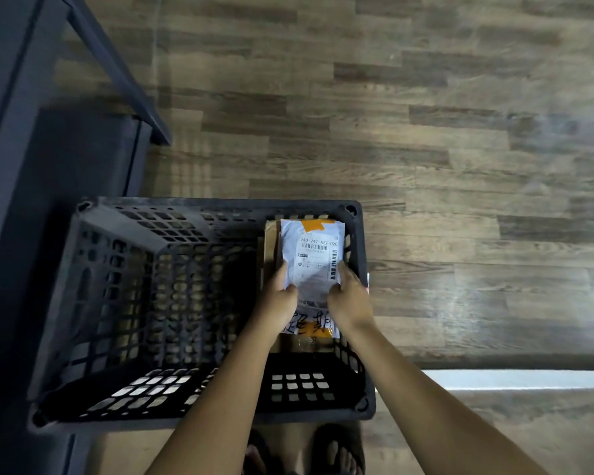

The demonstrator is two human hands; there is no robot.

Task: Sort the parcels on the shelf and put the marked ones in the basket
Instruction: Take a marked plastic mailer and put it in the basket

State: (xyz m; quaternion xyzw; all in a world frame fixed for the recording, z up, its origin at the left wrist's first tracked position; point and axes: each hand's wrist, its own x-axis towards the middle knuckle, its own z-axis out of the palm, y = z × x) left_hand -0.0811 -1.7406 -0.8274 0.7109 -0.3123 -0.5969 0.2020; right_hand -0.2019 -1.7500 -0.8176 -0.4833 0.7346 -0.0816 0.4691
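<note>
At the very bottom of the view two feet in dark sandals (340, 454) stand on the wooden floor (460, 149), just short of the near wall of a black plastic basket (93, 303). Both bare forearms reach forward over that near wall and down into the basket's right-hand part.

The left hand (280, 296) grips the left edge of a white parcel (314, 258), thumb on top of the wrapping and fingers curled beneath it. The right hand (348, 298) grasps the opposite edge in the same way, thumb lying on the printed label. Between the wrists, the parcel's near end shows handwritten black characters over an orange strip.

The parcel sits inside the basket, against its right wall, lying on top of a brown cardboard parcel (270, 255) whose edge shows to the left and below. The label carries a barcode and a line of printed code, and another orange patch marks the far end, close to the basket's far right corner.

The rest of the basket, the whole left and middle, holds nothing visible; the floor shows through its perforated bottom and sides.

To the left, a dark shelf frame (31, 132) rises beside the basket, one slanted bar running up toward the far left. Beyond the basket the plank floor stretches away.
</note>
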